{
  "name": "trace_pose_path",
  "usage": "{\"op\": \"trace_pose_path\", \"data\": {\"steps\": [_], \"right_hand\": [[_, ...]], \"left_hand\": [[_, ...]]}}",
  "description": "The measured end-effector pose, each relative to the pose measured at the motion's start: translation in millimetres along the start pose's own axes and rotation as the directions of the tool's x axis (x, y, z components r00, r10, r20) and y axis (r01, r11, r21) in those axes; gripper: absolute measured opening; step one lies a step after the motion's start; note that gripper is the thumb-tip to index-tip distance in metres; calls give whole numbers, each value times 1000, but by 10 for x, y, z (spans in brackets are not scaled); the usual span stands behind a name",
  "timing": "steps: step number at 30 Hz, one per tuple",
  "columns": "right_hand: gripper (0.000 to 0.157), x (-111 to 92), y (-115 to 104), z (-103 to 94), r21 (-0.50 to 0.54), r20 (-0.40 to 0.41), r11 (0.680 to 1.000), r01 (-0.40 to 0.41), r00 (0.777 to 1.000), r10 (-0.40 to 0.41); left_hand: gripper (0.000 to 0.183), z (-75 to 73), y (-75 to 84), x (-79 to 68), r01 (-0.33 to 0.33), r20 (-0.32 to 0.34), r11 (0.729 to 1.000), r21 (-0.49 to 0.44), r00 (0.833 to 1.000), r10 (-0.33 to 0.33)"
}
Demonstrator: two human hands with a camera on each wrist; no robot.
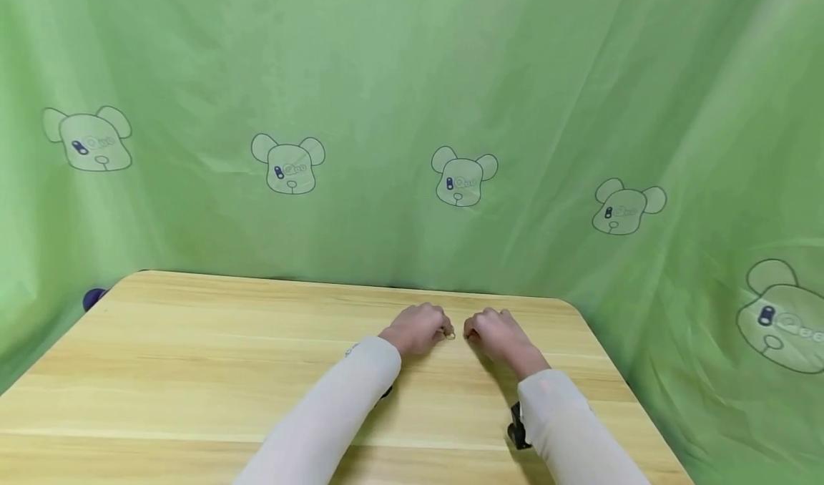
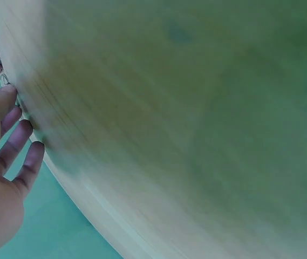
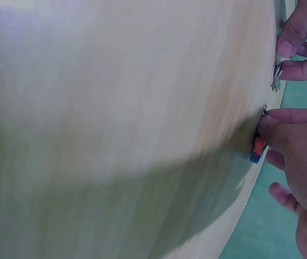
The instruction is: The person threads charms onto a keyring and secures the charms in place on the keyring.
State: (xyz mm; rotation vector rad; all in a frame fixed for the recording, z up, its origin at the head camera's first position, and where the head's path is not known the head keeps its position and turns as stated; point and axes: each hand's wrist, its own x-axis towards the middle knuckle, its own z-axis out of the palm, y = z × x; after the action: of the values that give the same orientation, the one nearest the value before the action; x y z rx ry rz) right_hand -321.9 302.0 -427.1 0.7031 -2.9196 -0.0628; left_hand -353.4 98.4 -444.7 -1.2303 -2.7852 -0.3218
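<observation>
Both hands are over the far right part of the wooden table [image 1: 212, 370], a small gap between their fingertips. The left hand [image 1: 421, 327] pinches a thin metal key ring [image 3: 275, 77], which sticks out from its fingertips toward the other hand. The right hand [image 1: 497, 333] holds between thumb and index finger a small charm [image 3: 259, 147], orange-red with a blue end, with a bit of metal at its top. Its remaining fingers are loosely bent away from it. Most of the charm is hidden from the head view by the fingers.
A green curtain [image 1: 373, 77] printed with bear heads hangs behind the table and along its right side. A dark wrist-camera mount [image 1: 517, 428] sits under the right sleeve. Something dark purple [image 1: 94, 298] shows beyond the table's far left corner.
</observation>
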Motion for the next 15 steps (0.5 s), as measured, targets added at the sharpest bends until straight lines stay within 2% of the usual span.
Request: {"op": "trace_pose_path", "data": {"steps": [9, 15], "right_hand": [[33, 5, 5, -47, -49, -18, 995, 89, 996, -90], [35, 21, -41, -77, -65, 23, 995, 77, 997, -75]], "left_hand": [[14, 53, -35, 62, 10, -13, 1000, -9, 1000, -10], [7, 79, -68, 92, -16, -43, 1000, 9, 999, 17]]}}
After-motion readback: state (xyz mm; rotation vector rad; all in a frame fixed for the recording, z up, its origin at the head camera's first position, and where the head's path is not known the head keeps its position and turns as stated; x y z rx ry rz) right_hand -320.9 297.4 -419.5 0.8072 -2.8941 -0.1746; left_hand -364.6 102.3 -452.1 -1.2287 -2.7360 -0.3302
